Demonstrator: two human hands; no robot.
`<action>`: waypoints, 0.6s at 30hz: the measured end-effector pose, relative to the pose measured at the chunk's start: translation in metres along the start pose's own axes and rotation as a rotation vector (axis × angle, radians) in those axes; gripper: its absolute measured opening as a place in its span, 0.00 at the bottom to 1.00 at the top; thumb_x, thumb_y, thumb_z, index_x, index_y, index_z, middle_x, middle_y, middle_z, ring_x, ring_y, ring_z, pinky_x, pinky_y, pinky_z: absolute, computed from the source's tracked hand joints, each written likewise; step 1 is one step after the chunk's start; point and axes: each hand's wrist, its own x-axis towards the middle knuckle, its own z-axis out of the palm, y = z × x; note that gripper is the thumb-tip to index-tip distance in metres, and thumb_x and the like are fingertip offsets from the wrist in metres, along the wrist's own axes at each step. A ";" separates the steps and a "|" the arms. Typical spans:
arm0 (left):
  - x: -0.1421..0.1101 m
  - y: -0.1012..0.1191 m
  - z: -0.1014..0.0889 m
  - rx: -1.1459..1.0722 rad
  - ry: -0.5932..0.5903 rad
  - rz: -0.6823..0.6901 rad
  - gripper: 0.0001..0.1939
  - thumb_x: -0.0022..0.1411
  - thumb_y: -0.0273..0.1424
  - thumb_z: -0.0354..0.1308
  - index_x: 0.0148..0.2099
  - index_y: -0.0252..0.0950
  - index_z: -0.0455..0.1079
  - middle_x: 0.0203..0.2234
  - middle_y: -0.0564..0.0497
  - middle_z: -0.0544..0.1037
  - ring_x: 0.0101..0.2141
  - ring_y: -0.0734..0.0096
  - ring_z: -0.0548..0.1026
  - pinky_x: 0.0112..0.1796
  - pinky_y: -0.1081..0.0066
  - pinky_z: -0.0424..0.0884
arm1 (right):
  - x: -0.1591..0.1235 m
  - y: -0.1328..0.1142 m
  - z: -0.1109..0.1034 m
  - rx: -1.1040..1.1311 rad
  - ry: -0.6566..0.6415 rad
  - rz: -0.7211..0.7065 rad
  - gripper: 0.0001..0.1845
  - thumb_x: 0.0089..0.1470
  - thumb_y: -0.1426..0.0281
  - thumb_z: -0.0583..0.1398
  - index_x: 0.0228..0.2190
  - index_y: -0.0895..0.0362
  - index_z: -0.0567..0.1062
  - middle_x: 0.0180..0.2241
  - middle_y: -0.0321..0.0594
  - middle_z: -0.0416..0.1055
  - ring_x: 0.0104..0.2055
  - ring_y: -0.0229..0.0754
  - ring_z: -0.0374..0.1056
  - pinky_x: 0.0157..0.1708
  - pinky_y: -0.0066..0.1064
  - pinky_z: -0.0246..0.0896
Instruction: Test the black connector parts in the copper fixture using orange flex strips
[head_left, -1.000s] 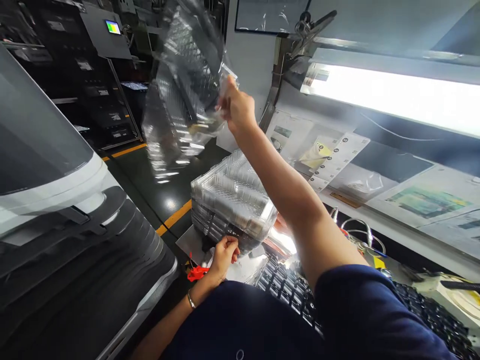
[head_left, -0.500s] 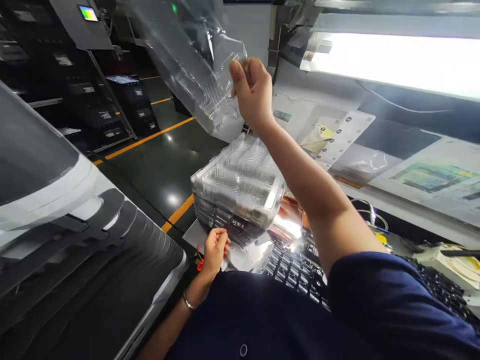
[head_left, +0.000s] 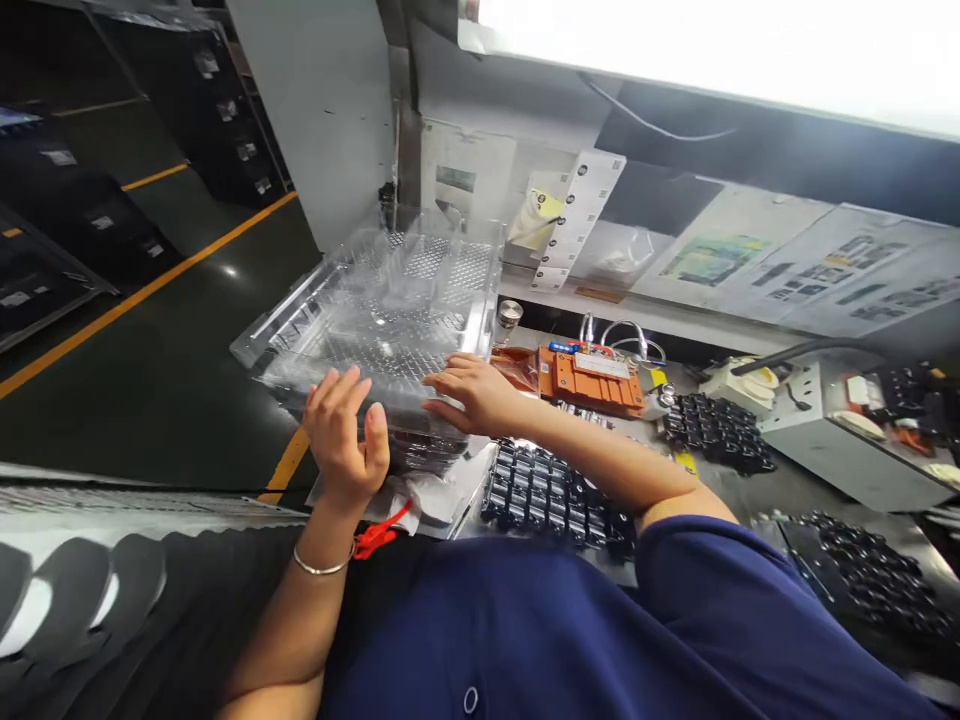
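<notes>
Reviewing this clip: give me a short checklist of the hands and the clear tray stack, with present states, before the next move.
1. Both hands in view at the clear tray stack: ok, both at its near side.
2. Left hand not closed on anything: ok, open with thumb apart.
3. Right hand gripping the rim: cannot tell; fingers extended at the near edge.
4. Top tray seated flush: cannot tell, blurred and see-through.
5. Red cord well away from the left wrist: not ok, it shows right beside the bracelet.
</notes>
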 end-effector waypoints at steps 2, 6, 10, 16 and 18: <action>0.011 0.004 0.021 0.011 -0.217 -0.006 0.15 0.67 0.34 0.48 0.50 0.34 0.70 0.48 0.40 0.76 0.58 0.54 0.66 0.61 0.45 0.47 | -0.004 0.009 0.006 0.072 -0.047 -0.016 0.21 0.59 0.58 0.56 0.44 0.61 0.74 0.34 0.48 0.75 0.40 0.45 0.68 0.51 0.43 0.59; -0.005 0.019 0.049 0.046 -0.357 -0.008 0.15 0.67 0.36 0.48 0.44 0.36 0.74 0.37 0.44 0.80 0.50 0.56 0.72 0.62 0.44 0.40 | -0.050 0.061 0.022 0.211 0.152 0.230 0.22 0.58 0.59 0.58 0.50 0.57 0.71 0.49 0.50 0.71 0.54 0.48 0.63 0.56 0.45 0.56; -0.037 0.056 0.058 0.046 -0.053 -0.030 0.16 0.65 0.30 0.50 0.52 0.32 0.68 0.46 0.38 0.75 0.56 0.55 0.68 0.62 0.46 0.48 | -0.123 0.143 0.063 0.105 0.136 0.851 0.18 0.59 0.71 0.54 0.50 0.61 0.71 0.52 0.55 0.70 0.55 0.50 0.62 0.57 0.44 0.55; -0.081 0.142 0.114 -0.274 -0.276 0.111 0.16 0.58 0.26 0.56 0.49 0.38 0.67 0.40 0.44 0.77 0.44 0.62 0.76 0.46 0.60 0.74 | -0.170 0.215 0.106 0.020 -0.089 1.082 0.22 0.61 0.72 0.53 0.52 0.73 0.66 0.56 0.69 0.62 0.58 0.52 0.57 0.55 0.43 0.52; -0.095 0.159 0.143 -0.317 -0.437 -0.184 0.12 0.59 0.29 0.55 0.47 0.37 0.69 0.39 0.44 0.78 0.41 0.63 0.77 0.44 0.62 0.74 | -0.173 0.223 0.111 0.012 -0.138 1.074 0.21 0.63 0.72 0.50 0.51 0.74 0.68 0.56 0.71 0.62 0.58 0.54 0.57 0.54 0.46 0.51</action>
